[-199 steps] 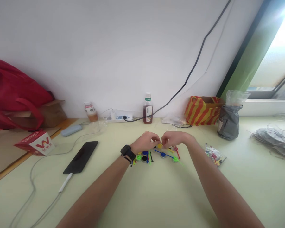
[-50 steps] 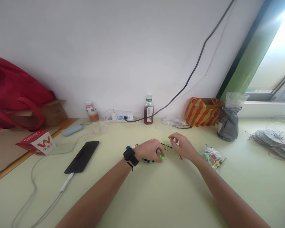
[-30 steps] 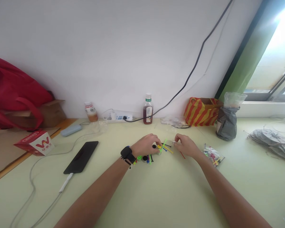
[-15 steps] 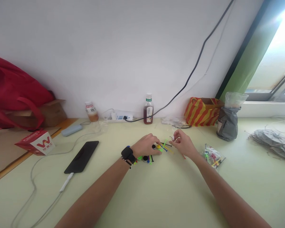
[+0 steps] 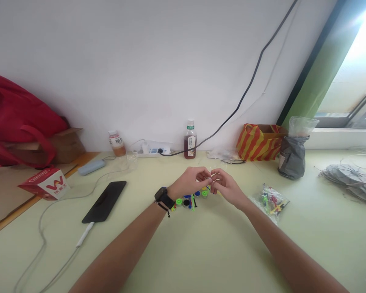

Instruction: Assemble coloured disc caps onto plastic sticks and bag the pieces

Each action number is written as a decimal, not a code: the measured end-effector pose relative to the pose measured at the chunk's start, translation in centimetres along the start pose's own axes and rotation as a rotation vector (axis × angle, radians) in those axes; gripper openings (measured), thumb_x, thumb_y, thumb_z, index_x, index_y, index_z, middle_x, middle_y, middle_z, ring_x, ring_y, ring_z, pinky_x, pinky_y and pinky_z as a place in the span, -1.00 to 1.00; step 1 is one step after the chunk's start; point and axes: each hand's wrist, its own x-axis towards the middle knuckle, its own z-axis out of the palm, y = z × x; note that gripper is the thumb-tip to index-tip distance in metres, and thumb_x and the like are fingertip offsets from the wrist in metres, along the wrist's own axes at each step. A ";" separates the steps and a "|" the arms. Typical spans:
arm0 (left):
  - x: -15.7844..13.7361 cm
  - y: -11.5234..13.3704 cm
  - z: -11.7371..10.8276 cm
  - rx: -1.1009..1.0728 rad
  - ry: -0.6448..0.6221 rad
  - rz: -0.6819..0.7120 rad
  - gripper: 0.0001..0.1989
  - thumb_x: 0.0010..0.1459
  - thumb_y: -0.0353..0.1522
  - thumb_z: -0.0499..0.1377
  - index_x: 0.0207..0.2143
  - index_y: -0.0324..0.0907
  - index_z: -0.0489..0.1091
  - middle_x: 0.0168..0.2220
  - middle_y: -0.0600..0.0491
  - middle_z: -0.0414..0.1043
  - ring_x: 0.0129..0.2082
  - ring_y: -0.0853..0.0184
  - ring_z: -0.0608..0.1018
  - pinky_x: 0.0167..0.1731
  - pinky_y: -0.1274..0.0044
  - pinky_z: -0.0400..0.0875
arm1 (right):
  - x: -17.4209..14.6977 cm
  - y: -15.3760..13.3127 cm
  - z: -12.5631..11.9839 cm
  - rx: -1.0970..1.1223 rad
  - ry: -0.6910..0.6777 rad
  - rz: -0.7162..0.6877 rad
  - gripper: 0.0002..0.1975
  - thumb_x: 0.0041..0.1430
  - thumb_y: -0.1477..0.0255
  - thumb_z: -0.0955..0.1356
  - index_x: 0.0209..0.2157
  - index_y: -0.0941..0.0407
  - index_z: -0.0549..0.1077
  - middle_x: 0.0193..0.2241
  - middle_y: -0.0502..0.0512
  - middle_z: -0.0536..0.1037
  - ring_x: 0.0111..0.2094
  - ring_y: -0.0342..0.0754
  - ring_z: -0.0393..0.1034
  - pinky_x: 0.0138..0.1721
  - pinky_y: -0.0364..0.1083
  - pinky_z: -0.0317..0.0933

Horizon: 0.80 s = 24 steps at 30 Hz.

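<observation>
Over the desk, the fingertips of my left hand (image 5: pixel 195 179) and my right hand (image 5: pixel 227 187) meet, closed in a pinch. A thin white cable tie (image 5: pixel 210 173) shows between them, its ends partly hidden by the fingers. Below and beside my left hand lie small round pots with coloured lids, among them a green-lidded pot (image 5: pixel 179 202) and a black-lidded pot (image 5: pixel 186 203). Several coloured cable ties (image 5: pixel 192 201) lie next to these pots. More pots sit under the hands, partly covered.
A clear bag of coloured ties (image 5: pixel 274 201) lies right of my right hand. A dark drink bottle (image 5: pixel 190 140) and a power strip (image 5: pixel 154 149) stand by the wall. At left are a phone (image 5: pixel 105 202) on its cable and a red-white box (image 5: pixel 45 184).
My right hand has moved left with the white cable tie to meet my left hand. My left hand has lifted slightly from the pile, uncovering more pots.
</observation>
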 end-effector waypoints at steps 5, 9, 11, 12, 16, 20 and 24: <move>-0.1 0.2 -0.3 -0.057 -0.043 0.009 -0.83 0.19 -0.29 0.27 -0.27 -0.23 0.52 -0.35 0.01 0.59 -0.35 0.35 0.60 -0.29 0.55 0.49 | 0.1 -0.3 -0.4 0.050 -0.077 0.050 -0.89 0.11 0.38 0.32 -0.29 0.07 0.34 -0.46 -0.03 0.50 -0.43 -0.07 0.45 -0.33 -0.05 0.31; -0.3 0.4 -0.3 -0.054 -0.107 -0.016 -0.89 0.11 -0.35 0.28 -0.33 -0.23 0.51 -0.40 0.04 0.58 -0.41 0.37 0.58 -0.37 0.58 0.44 | 0.2 -0.1 -0.6 -0.052 -0.134 0.027 -0.95 0.09 0.43 0.30 -0.34 0.07 0.33 -0.50 -0.08 0.44 -0.49 -0.14 0.31 -0.41 -0.12 0.17; -0.4 0.5 -0.4 -0.016 -0.124 -0.036 -0.90 0.08 -0.37 0.30 -0.35 -0.23 0.51 -0.41 0.04 0.58 -0.41 0.37 0.57 -0.38 0.58 0.43 | 0.3 0.3 -0.8 -0.160 -0.090 0.000 -0.92 0.12 0.41 0.30 -0.31 0.08 0.37 -0.52 -0.09 0.39 -0.50 -0.15 0.23 -0.45 -0.14 0.09; -0.4 0.5 -0.4 0.005 -0.140 -0.049 -0.90 0.06 -0.37 0.30 -0.37 -0.23 0.51 -0.41 0.04 0.58 -0.41 0.36 0.57 -0.38 0.57 0.42 | 0.4 0.6 -0.9 -0.220 -0.049 -0.011 -0.88 0.15 0.38 0.30 -0.27 0.08 0.41 -0.52 -0.10 0.36 -0.51 -0.14 0.21 -0.45 -0.13 0.08; -0.6 0.7 -0.9 0.078 -0.301 -0.069 -0.87 -0.01 -0.34 0.37 -0.47 -0.21 0.53 -0.43 0.05 0.58 -0.42 0.34 0.56 -0.39 0.55 0.40 | 0.7 1.6 -2.0 -0.525 0.085 -0.056 -0.69 0.24 0.26 0.30 -0.05 0.07 0.49 -0.47 -0.03 0.45 -0.53 -0.09 0.25 -0.44 -0.09 0.13; -0.6 0.5 -1.1 0.201 -0.436 -0.022 -0.88 -0.12 -0.36 0.44 -0.43 -0.11 0.65 -0.41 0.09 0.61 -0.41 0.33 0.54 -0.41 0.55 0.35 | 0.8 1.9 -4.4 -0.857 0.143 -0.053 -0.81 0.25 0.28 0.34 -0.18 0.04 0.53 -0.29 0.09 0.60 -0.41 -0.03 0.40 -0.37 -0.07 0.16; -0.5 -0.1 -1.1 0.265 -0.500 -0.067 -0.87 -0.17 -0.35 0.47 -0.46 -0.10 0.67 -0.50 0.11 0.55 -0.50 0.35 0.49 -0.52 0.55 0.29 | 0.7 2.2 -7.5 -1.016 0.135 0.131 -0.79 0.14 0.25 0.43 -0.48 0.07 0.47 -0.46 0.11 0.58 -0.43 0.00 0.41 -0.42 -0.08 0.11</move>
